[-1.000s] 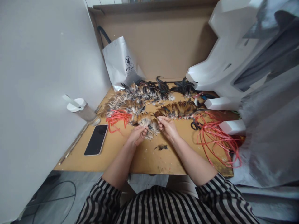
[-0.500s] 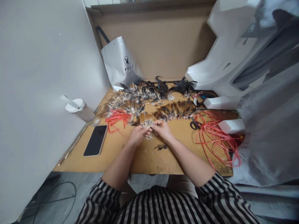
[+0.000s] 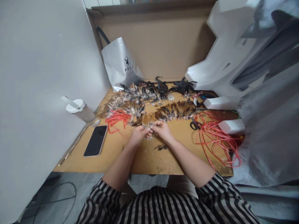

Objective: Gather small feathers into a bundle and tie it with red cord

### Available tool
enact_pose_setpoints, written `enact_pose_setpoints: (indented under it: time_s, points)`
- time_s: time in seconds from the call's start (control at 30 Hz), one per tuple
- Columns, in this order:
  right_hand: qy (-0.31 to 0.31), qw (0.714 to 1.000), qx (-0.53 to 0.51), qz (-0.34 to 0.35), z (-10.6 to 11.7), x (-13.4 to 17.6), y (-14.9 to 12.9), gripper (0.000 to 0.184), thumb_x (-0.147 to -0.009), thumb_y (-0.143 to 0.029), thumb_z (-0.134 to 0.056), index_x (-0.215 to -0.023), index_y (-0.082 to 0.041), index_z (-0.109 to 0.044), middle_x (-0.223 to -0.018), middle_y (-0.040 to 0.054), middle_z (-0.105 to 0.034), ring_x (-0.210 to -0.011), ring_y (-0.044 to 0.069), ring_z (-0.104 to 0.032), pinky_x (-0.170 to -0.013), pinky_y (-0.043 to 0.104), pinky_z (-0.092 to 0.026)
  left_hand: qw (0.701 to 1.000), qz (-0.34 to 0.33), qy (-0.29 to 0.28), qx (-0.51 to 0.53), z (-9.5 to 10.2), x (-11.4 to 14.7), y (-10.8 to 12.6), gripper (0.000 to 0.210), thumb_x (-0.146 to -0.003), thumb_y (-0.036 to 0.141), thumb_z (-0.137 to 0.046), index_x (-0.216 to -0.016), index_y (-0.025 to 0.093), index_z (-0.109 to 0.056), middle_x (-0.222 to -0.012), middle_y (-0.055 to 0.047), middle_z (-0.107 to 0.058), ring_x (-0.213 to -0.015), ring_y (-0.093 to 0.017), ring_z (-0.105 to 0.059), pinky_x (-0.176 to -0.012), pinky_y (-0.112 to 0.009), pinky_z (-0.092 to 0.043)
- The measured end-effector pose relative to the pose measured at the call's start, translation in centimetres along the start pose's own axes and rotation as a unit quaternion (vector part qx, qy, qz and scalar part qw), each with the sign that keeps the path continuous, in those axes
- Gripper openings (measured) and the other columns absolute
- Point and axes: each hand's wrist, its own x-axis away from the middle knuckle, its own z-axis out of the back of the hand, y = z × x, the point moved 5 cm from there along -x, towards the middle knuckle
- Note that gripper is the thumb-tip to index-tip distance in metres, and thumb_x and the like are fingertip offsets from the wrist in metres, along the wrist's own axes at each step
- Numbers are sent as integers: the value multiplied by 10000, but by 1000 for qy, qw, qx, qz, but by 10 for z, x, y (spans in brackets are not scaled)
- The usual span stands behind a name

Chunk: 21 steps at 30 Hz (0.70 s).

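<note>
Holding a fanned bunch of golden-brown feathers [image 3: 148,119] by its lower end, pinched between thumb and fingertips of the left hand [image 3: 140,133] and likewise of the right hand [image 3: 163,130], with fingertips meeting or nearly so. Gripping it over the near middle of the desk [image 3: 137,160], with the feathers spread away from the striped shirt [image 3: 158,205]. Just nearer than the hands, on the desk, a loose tuft of dark feathers [image 3: 161,147]. Beyond the right hand, a row of brown feathers [image 3: 176,110]; farther back, a long heap of mixed feathers [image 3: 142,92] in front of a silver bag [image 3: 119,65] printed PPGZ. To the left, a bundle of red strips [image 3: 118,117], a smartphone [image 3: 95,140] lying flat and a lidded tumbler [image 3: 85,114]. To the right, black-handled scissors [image 3: 198,125] beside a looser tangle of red strips [image 3: 216,132].
</note>
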Motion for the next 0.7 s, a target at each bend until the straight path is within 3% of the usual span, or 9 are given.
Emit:
enact_pose_setpoints:
  time_s: [0.27,0.43,0.57,0.7]
  points:
    - [-21,999,-45,-22,2,0,2,262,-536,-342,-752,-593,-165,-567,-482,-32,-575,-399,64,-443,-396,188,-311,1000,10,-14,-14,0,0,-3,318,-617,379,-712,-731,86,-666,-578,-67,-642,-457,-94,-550,-472,-201,-415]
    - [-56,994,-74,-57,-1,0,1,253,-560,-334,-752,-641,-149,-599,-503,-26,-590,-395,44,-444,-390,163,-327,1000,-4,6,-10,3,-2,-3,298,-614,371,-715,-697,91,-656,-565,-51,-629,-446,-81,-537,-458,-191,-406]
    - [-76,983,-134,-105,3,0,-3,257,-615,-296,-730,-817,-150,-665,-661,18,-663,-569,80,-593,-551,183,-483,999,-14,38,28,6,-3,0,302,-604,370,-723,-703,92,-661,-601,-51,-637,-464,-67,-530,-447,-173,-398]
    - [-80,979,-155,-108,10,-3,-8,234,-660,-278,-706,-848,-143,-680,-785,66,-695,-703,123,-648,-671,226,-523,997,-13,55,53,7,-2,3,329,-572,363,-744,-736,90,-661,-605,-41,-631,-478,-63,-529,-445,-164,-396]
